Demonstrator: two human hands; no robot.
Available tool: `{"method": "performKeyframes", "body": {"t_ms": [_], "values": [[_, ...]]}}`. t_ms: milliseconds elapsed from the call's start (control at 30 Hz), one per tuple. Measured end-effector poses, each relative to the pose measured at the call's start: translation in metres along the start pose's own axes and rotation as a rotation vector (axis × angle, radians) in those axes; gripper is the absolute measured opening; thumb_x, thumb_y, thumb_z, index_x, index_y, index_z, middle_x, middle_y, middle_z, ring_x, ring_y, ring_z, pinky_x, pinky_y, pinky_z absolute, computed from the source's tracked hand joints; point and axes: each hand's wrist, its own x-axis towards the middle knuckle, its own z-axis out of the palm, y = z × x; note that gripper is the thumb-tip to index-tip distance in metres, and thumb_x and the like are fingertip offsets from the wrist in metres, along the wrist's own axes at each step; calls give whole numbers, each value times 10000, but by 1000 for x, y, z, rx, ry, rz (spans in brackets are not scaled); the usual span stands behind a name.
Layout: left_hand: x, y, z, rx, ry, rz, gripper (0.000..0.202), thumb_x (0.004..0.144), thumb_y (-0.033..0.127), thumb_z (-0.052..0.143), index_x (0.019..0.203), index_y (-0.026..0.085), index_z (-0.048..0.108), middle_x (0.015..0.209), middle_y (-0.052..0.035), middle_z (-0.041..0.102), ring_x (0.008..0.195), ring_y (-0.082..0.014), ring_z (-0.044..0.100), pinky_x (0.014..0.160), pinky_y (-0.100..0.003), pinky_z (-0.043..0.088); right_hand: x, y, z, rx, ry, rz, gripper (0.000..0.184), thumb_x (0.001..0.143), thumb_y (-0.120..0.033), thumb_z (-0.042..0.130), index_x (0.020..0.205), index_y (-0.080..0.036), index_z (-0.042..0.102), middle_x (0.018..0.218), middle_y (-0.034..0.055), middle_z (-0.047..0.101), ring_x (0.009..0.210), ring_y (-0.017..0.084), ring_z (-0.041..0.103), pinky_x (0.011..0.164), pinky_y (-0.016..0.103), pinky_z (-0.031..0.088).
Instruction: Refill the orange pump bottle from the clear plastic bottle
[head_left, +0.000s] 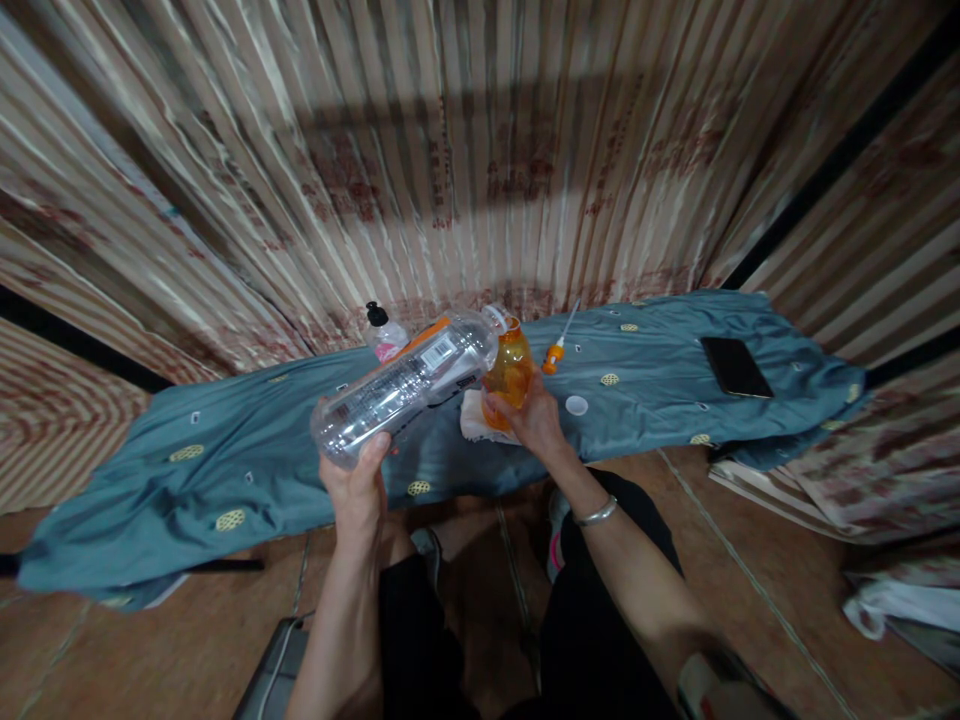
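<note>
My left hand (356, 485) is closed around the base of a large clear plastic bottle (405, 385), which is tilted with its neck up to the right. The neck meets the mouth of an orange translucent bottle (510, 365), gripped upright by my right hand (538, 415). A folded white cloth (474, 418) lies beneath the orange bottle. To its right rests an orange pump top (553, 357) with a thin pale tube, and near that a round white cap (577, 405). Whether liquid passes between the bottles I cannot make out.
A blue-green patterned cloth (277, 430) covers the long narrow table. Behind the clear bottle stands a clear bottle with a black pump top (377, 314). A black tablet or phone (735, 367) lies at the right. Striped curtains (480, 150) hang close behind.
</note>
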Motion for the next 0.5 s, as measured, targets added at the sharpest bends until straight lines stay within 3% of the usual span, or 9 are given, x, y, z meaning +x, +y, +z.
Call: {"method": "performKeyframes", "body": {"t_ms": [267,500], "values": [[0,0,0,9,-15,-2,863,514,465,975,1285,230,666,1118,-52,704,742,-123,578,619,-247,480,0,3,2,-19,20,4,834,873,-527,772,1517,-111,443,1293,231,762,1153,394,771,946,525,634],[1,-2,-1,8,-4,-17,809,513,434,968,1228,202,670,1069,-45,693,750,-131,575,619,-250,475,0,1,1,18,13,-4,824,872,-483,779,1525,-114,437,1318,239,751,1168,390,766,963,530,625]]}}
